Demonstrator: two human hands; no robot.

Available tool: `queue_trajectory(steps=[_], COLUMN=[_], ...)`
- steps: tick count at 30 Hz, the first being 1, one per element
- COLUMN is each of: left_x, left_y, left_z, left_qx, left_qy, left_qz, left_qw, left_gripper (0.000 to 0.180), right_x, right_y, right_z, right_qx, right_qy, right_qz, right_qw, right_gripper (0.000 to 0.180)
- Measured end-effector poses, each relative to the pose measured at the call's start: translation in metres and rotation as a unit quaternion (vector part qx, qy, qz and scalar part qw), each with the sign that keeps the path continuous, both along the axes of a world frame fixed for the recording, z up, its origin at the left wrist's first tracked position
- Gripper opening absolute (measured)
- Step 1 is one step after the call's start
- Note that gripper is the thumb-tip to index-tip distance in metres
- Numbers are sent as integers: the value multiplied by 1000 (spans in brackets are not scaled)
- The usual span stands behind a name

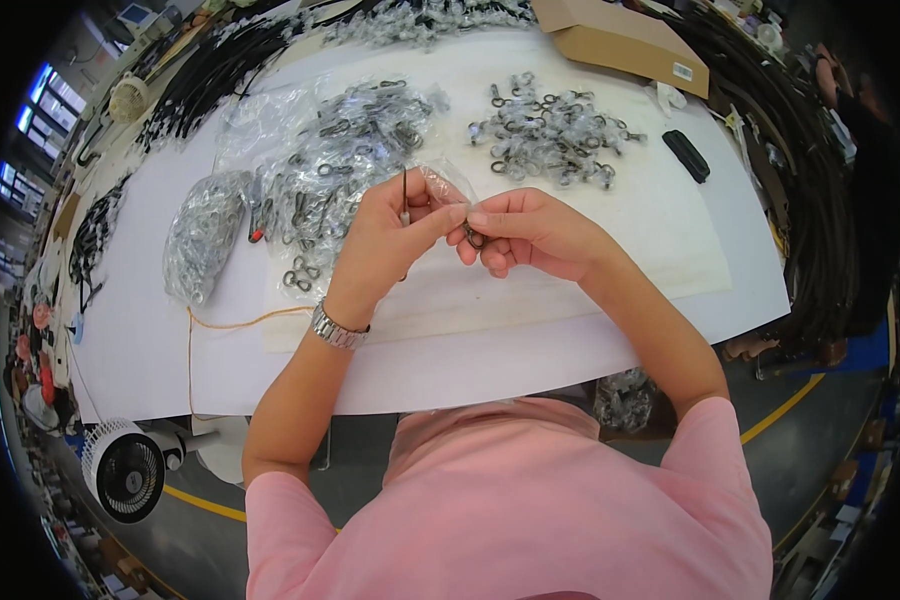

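Note:
Above the middle of the table, my left hand [400, 225] and my right hand [535, 235] meet with their fingertips pinched together. Between them is a small dark metal ring fitting [475, 238], partly hidden by the fingers. A piece of clear plastic film [452, 183] sticks up behind the fingertips. A thin dark tool [405, 192] also runs through my left hand, pointing up past the fingers; its kind is not clear. Past my right hand lies a loose pile of similar fittings in clear wrap [560, 135]. A larger heap of wrapped fittings [340, 160] spreads beyond my left hand.
A full clear bag [205, 235] sits at the left, beside a red-tipped tool [257, 236]. At the right are a black oblong case [686, 156] and a cardboard box [625, 45]. An orange cord [245, 325] crosses the table's front left, near a fan [130, 470].

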State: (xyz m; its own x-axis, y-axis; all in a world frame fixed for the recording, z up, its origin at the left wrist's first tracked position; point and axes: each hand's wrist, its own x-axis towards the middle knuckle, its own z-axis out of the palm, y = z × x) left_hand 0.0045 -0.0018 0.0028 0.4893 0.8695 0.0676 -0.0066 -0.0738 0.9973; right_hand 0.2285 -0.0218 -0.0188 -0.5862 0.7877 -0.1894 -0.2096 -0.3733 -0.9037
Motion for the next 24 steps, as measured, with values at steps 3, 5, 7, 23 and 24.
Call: queue_trajectory(steps=[3, 5, 7, 23, 24], left_x=[-4, -11, -15, -26, -25], left_y=[1, 3, 7, 26, 24], left_z=[-3, 5, 3, -4, 1], left_qx=[25, 13, 9, 132, 131], left_qy=[-42, 61, 72, 247, 246], left_qz=[-25, -43, -54, -35, -36], left_qw=[998, 997, 996, 959, 960], left_gripper=[12, 13, 15, 38, 38], right_x=[3, 4, 4, -10, -8], right_y=[4, 5, 5, -11, -10], right_z=[-4, -8, -11, 3, 4], right_qx=[-70, -100, -139, 99, 84], right_qy=[85, 109, 116, -84, -82], right_qz=[60, 80, 64, -74, -60], right_qw=[992, 986, 981, 989, 991], right_gripper=[29, 30, 29, 22, 22])
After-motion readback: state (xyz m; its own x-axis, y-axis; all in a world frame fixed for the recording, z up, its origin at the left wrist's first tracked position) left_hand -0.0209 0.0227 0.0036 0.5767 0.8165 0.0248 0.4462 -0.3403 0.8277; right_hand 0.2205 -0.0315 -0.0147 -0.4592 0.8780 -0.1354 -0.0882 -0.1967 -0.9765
